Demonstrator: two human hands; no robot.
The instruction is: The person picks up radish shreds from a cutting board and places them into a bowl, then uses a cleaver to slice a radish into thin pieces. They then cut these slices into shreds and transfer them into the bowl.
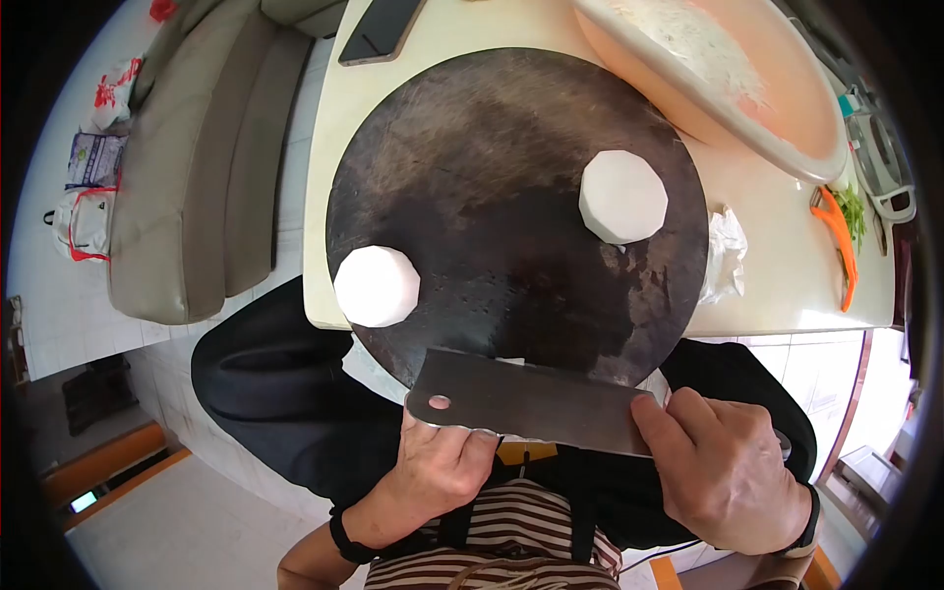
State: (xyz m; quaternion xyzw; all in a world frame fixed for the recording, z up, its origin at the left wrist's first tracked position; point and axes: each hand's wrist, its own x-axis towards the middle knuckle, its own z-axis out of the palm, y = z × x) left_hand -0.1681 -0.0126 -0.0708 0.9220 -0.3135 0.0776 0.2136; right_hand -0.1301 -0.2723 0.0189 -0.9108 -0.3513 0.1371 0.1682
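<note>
My right hand (713, 462) is closed around the handle end of a cleaver (536, 401), thumb against the blade. The broad metal blade lies across the near edge of a round dark chopping board (492, 236), with a hole at its left end. Below that end, my left hand (442, 470) has curled fingers against the blade; some fingertips are hidden behind it. Two peeled, faceted chunks of what looks like white radish sit on the board: one radish chunk (378, 286) at the left edge, another radish chunk (623, 197) at the upper right.
A large orange basin (787, 108) with white shreds stands at the upper right. An orange peeler (839, 241) and crumpled white paper or plastic (725, 258) lie right of the board. A phone (382, 31) rests on the table at the upper left. Further left is a grey sofa (177, 187).
</note>
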